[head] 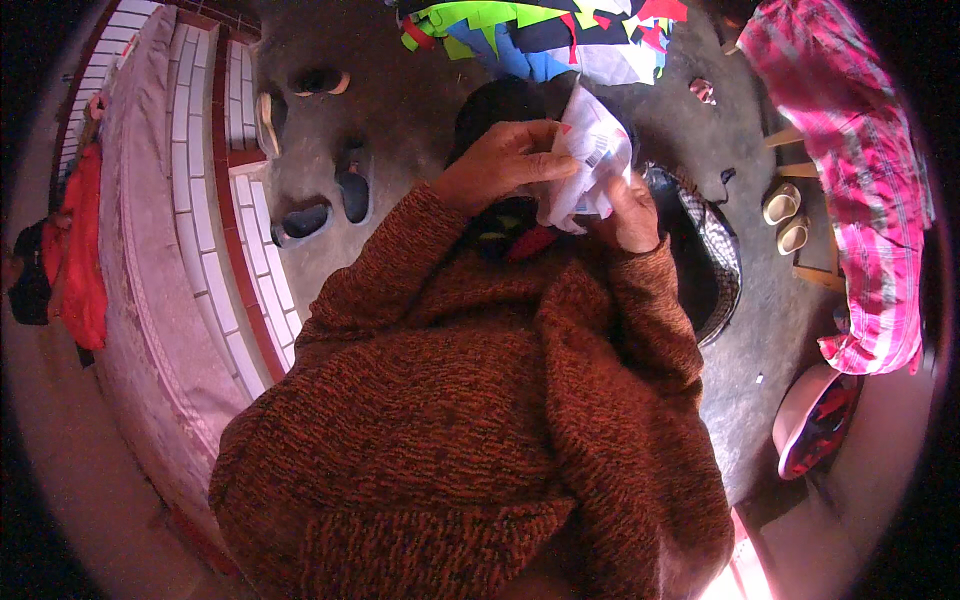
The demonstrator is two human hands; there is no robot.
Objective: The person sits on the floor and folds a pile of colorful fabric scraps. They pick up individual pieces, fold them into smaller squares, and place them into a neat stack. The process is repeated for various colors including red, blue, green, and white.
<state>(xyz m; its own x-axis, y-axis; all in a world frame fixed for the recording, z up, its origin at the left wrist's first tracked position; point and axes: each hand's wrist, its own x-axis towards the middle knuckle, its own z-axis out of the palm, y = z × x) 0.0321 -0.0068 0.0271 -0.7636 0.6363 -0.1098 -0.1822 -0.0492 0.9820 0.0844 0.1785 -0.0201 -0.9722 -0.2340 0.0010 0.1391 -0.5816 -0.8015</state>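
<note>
A crumpled white plastic wrapper (594,142) with a printed barcode and red marks is held up over my lap. My left hand (510,163) pinches its left edge between thumb and fingers. At its lower right side, my right hand (632,212) grips it too. Dark and red cloth (531,244) lies in my lap just below the wrapper. To the right of my right hand stands a bag (724,255) with a dark inside and a checked black-and-white rim.
A heap of coloured fabric scraps (525,34) lies ahead. Dark shoes (304,223) are scattered at left beside a white-tiled platform (214,277). On the right are beige slippers (782,205), a pink plaid cloth (870,165) over wooden furniture, and a pink basin (799,412).
</note>
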